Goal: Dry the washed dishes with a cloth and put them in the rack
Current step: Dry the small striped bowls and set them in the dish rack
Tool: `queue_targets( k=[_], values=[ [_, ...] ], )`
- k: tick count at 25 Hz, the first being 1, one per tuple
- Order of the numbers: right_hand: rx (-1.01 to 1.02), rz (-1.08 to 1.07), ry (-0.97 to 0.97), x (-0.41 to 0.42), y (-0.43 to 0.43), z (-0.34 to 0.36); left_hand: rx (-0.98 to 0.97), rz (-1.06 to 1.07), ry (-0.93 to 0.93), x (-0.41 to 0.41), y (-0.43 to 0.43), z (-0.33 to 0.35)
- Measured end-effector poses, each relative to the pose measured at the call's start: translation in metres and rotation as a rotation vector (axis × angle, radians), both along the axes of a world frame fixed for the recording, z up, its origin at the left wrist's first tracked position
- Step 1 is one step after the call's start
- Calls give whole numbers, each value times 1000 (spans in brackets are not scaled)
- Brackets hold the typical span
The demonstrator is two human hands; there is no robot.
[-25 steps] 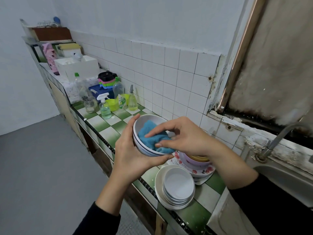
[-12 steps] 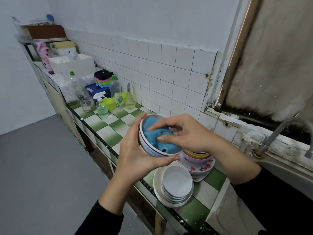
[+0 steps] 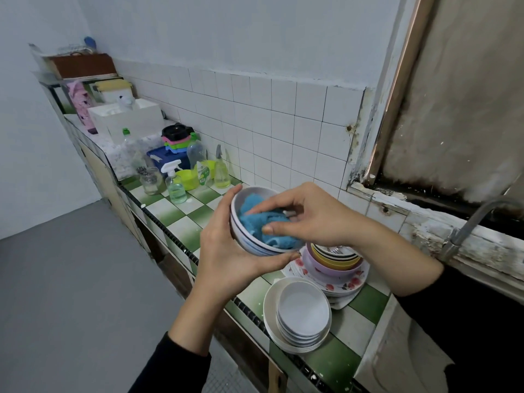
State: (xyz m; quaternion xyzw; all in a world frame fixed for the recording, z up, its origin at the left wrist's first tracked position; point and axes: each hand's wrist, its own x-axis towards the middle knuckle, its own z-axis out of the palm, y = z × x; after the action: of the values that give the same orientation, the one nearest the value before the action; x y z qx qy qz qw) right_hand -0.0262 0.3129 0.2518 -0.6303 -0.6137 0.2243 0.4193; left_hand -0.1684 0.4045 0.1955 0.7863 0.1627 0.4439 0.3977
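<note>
The left hand [image 3: 226, 251] cups a white bowl [image 3: 255, 242] from below, fingers and thumb curled round its wall, holding it tilted above the checked surface [image 3: 181, 219]. The right hand [image 3: 309, 217] pinches a blue cloth [image 3: 258, 219] and presses it inside the bowl. Stacked plates [image 3: 300, 316] sit just below.

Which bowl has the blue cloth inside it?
The white bowl with blue stripes, held in the left hand. The purple bowl and yellow bowl are stacked on plates.
</note>
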Motion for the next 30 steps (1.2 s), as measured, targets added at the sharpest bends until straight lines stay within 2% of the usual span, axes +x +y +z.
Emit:
queue_targets(
  k=[2,6,10,12,16,18,21,23,24,26,29,30],
  values=[
    [-111,155,-132,8,-5,12,-19,20,7,-3,3,-1],
    [-119,225,-759,25,-3,24,-34,-20,40,-1,-3,-2],
    [137,189,-903,28,9,12,-63,-104,48,2,-3,-2],
    [133,178,-857,28,11,9,-100,-80,17,-1,2,-3],
    [-210,231,-675,30,2,21,-129,-20,-8,-3,8,-8],
    [-179,181,-660,28,2,19,-115,-8,-4,-2,5,-8],
    [44,61,-771,25,9,6,-71,-10,-15,-2,5,-5],
    [-21,65,-721,23,7,10,-26,7,-18,-3,8,-4],
    [-118,93,-665,24,4,15,-9,20,-13,-3,9,-5],
    [-243,151,-415,24,-3,20,6,29,-1,-2,7,-6],
    [-151,134,0,15,-6,13,-11,-12,-18,1,1,-8],
    [-107,128,75,11,-7,8,-13,-22,-24,2,0,-8]
  ],
)
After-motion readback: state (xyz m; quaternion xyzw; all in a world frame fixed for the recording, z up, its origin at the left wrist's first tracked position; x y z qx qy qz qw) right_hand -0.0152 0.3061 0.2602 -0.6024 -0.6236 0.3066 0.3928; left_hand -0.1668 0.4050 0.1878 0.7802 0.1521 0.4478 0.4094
